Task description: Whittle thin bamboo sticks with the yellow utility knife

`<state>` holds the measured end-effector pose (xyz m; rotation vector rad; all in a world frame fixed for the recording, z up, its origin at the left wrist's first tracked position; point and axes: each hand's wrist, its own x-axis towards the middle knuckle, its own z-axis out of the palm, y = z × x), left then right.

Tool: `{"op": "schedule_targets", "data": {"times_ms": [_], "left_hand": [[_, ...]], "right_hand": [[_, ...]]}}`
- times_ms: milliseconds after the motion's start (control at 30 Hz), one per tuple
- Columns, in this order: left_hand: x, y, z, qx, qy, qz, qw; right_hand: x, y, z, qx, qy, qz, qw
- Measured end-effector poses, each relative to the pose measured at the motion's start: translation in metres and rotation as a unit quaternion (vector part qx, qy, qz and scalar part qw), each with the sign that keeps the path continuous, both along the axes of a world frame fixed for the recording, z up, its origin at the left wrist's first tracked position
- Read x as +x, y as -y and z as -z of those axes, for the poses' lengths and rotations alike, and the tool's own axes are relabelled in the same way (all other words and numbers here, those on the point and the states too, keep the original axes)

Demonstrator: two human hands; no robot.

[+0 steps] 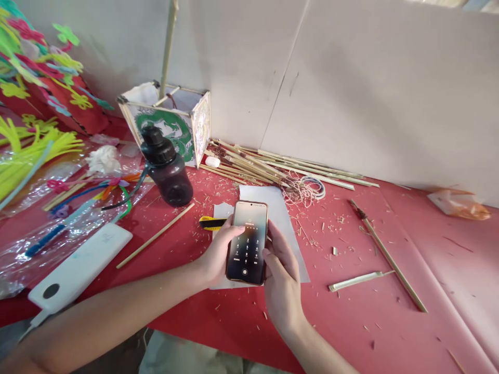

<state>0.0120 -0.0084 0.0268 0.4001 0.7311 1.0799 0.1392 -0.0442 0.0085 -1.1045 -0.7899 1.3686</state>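
A smartphone [247, 246] is held upright between my two hands, its screen lit with a number keypad. My left hand [216, 252] grips the phone's left edge, with the thumb over the upper left of the screen. On the right edge, my right hand [284, 275] is wrapped round the phone, its thumb at the side of the screen. Beneath the phone lies a sheet of white paper [288, 244] on the red tabletop. A yellow and black utility knife [210, 223] lies just beyond my left hand, partly hidden by it.
A dark water bottle [167, 171] stands before a paper lantern [167, 124]. Bamboo sticks [249, 163] are piled along the wall. A white power bank [81, 265] and colourful pipe cleaners [35, 140] lie left. Right are a thin stick [390, 259] and an orange plastic wrapper [458, 202].
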Motion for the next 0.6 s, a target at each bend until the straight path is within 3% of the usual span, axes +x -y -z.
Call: {"op": "schedule_targets", "data": {"times_ms": [267, 600], "left_hand": [[-0.001, -0.001, 0.003, 0.041, -0.011, -0.002, 0.999], [-0.003, -0.002, 0.008, 0.095, 0.002, 0.099, 0.991]], "right_hand": [[-0.001, -0.005, -0.013, -0.016, -0.019, 0.033, 0.999], [0.008, -0.018, -0.011, -0.012, -0.039, 0.085, 0.996]]}}
